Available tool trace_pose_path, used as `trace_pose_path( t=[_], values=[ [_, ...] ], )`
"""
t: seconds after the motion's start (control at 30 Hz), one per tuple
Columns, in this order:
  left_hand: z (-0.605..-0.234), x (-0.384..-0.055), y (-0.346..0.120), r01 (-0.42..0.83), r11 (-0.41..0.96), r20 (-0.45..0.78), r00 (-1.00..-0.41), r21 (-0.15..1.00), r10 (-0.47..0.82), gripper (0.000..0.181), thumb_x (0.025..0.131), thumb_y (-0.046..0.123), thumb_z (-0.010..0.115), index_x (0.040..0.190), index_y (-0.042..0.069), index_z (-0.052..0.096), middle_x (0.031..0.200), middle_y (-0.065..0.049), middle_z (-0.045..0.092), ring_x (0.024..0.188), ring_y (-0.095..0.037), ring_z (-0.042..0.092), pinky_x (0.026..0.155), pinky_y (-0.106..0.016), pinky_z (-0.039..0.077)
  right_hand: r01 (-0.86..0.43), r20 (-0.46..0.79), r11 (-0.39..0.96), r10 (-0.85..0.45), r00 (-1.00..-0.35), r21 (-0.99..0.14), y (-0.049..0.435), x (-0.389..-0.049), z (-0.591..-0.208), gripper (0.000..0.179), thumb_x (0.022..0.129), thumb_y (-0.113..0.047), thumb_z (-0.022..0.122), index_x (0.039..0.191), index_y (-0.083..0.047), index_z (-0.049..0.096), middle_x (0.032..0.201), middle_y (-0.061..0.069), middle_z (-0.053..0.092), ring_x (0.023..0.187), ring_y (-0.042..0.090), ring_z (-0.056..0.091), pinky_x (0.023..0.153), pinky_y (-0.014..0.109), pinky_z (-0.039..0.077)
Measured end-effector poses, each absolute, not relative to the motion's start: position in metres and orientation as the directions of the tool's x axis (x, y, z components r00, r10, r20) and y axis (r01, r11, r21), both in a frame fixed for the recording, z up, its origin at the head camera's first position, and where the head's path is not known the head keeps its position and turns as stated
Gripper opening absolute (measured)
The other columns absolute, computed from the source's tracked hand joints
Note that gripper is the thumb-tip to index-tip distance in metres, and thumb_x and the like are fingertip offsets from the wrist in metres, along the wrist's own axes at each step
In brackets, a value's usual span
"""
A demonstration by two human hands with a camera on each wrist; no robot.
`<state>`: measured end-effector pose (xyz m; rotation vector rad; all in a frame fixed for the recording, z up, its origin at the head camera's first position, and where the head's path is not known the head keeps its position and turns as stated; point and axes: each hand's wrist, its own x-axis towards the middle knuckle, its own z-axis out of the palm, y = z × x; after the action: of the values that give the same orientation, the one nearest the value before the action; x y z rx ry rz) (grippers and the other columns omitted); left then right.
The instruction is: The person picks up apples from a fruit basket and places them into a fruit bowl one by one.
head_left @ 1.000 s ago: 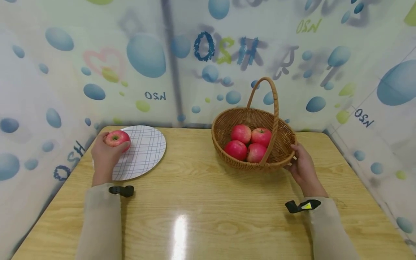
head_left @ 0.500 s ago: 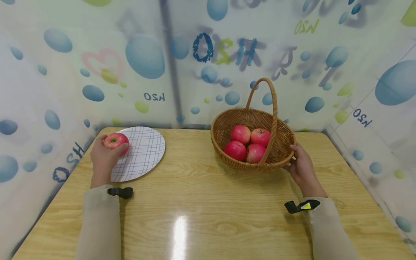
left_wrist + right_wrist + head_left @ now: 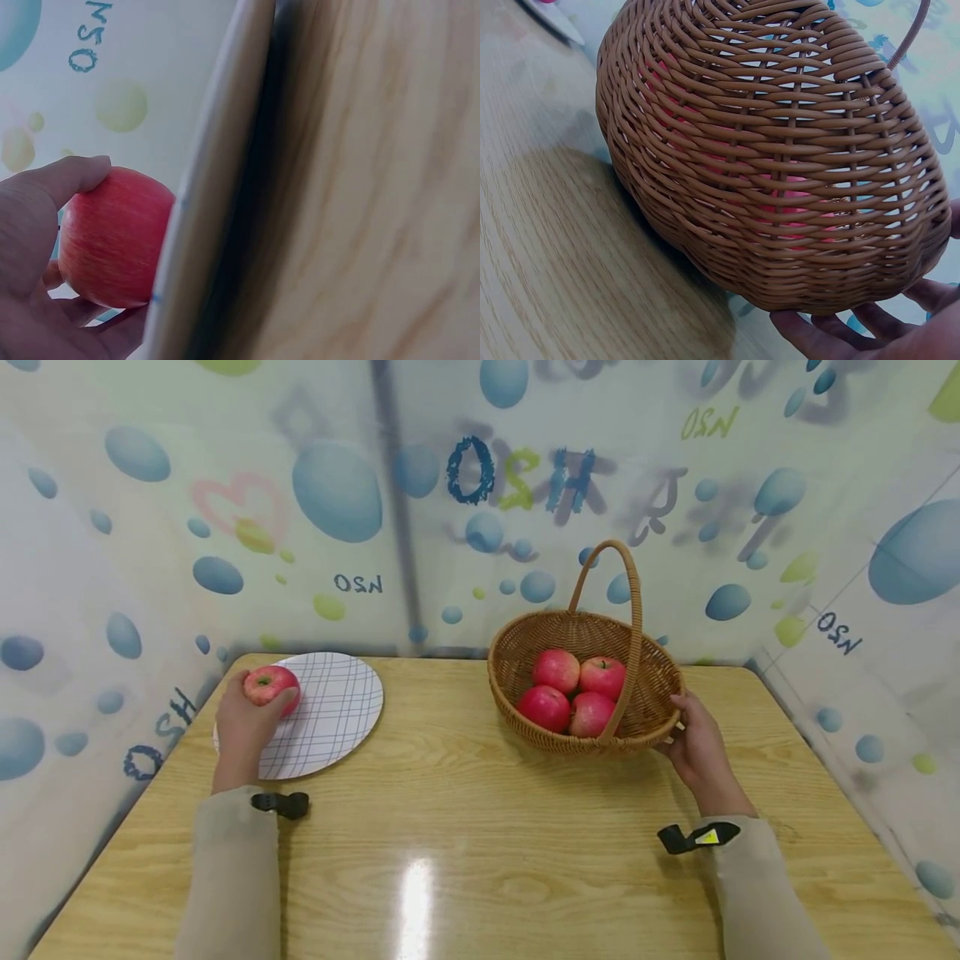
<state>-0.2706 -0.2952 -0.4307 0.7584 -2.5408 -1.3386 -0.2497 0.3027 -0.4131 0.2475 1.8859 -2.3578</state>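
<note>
**Almost nothing has moved since a second ago: apple, basket and both hands keep nearly the same places**

Head view: the left grip (image 3: 243, 727) pinches an apple (image 3: 272, 687) between thumb and fingers. Under it and reaching out to its right is a white plate (image 3: 337, 710) with blue crossing lines. Well apart, the right grip (image 3: 699, 747) holds the near-right end of a wicker basket (image 3: 525, 727), thumb at the rim, fingers below. Left of that grip, four apples (image 3: 545, 707) sit together in the basket, under its arched handle (image 3: 634, 610). Between the two grips spreads the wooden tabletop (image 3: 450, 793).

Left wrist view: the thumb presses one side of the apple, fingers the other. Just beside the grip, the plate's edge hides part of the fruit, so contact cannot be told.

Right wrist view: the fingertips support the woven wall from beneath; red shows through the gaps beyond them.
</note>
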Motion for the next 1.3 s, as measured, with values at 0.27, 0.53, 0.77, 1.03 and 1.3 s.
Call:
trace_pose_path(
  t=[0.27,0.53,0.77,1.03,1.3],
  values=[
    [-0.4335,-0.2722,-0.2951,-0.351,0.485,-0.064,-0.856,0.801,-0.513,0.094,0.097,0.049,0.059,0.163,0.01,0.007,0.168,-0.02,0.019,0.152,-0.042,0.027,0.122,-0.057,0.032,0.183,-0.189,-0.205,0.013,-0.982,-0.962,0.3033,-0.2506,-0.415,0.062,0.109,-0.038,0.03,0.164,-0.028,0.004,0.172,0.006,-0.004,0.157,0.035,0.009,0.12,0.058,0.021],
    [-0.4336,-0.2744,-0.2935,-0.372,0.471,-0.074,-0.84,0.8,-0.538,0.095,0.097,0.05,0.059,0.163,0.007,0.006,0.167,-0.022,0.019,0.152,-0.041,0.026,0.124,-0.055,0.028,0.181,-0.186,-0.208,0.002,-0.983,-0.961,0.3037,-0.251,-0.4158,0.062,0.109,-0.038,0.029,0.164,-0.028,0.003,0.172,0.007,-0.004,0.157,0.035,0.008,0.122,0.061,0.02],
    [-0.4343,-0.2758,-0.2926,-0.391,0.459,-0.092,-0.831,0.798,-0.549,0.095,0.097,0.051,0.058,0.163,0.008,0.004,0.168,-0.021,0.018,0.153,-0.04,0.025,0.124,-0.055,0.029,0.183,-0.188,-0.205,0.004,-0.982,-0.962,0.3039,-0.2521,-0.4166,0.062,0.109,-0.038,0.03,0.164,-0.028,0.003,0.172,0.007,-0.004,0.157,0.035,0.009,0.123,0.06,0.021],
    [-0.4347,-0.2758,-0.2926,-0.372,0.46,-0.08,-0.838,0.806,-0.539,0.096,0.096,0.05,0.059,0.163,0.008,0.004,0.168,-0.021,0.018,0.152,-0.04,0.026,0.124,-0.054,0.029,0.186,-0.194,-0.222,0.015,-0.981,-0.957,0.3023,-0.2516,-0.4152,0.062,0.109,-0.037,0.03,0.164,-0.028,0.004,0.172,0.007,-0.005,0.157,0.036,0.008,0.124,0.061,0.019],
    [-0.4331,-0.2742,-0.2903,-0.36,0.448,-0.077,-0.841,0.818,-0.536,0.093,0.097,0.047,0.06,0.163,0.007,0.007,0.167,-0.02,0.021,0.151,-0.038,0.028,0.124,-0.053,0.03,0.185,-0.193,-0.216,0.013,-0.981,-0.959,0.3025,-0.2506,-0.4144,0.063,0.109,-0.037,0.03,0.164,-0.027,0.003,0.172,0.006,-0.005,0.157,0.035,0.007,0.124,0.061,0.018]
  ],
)
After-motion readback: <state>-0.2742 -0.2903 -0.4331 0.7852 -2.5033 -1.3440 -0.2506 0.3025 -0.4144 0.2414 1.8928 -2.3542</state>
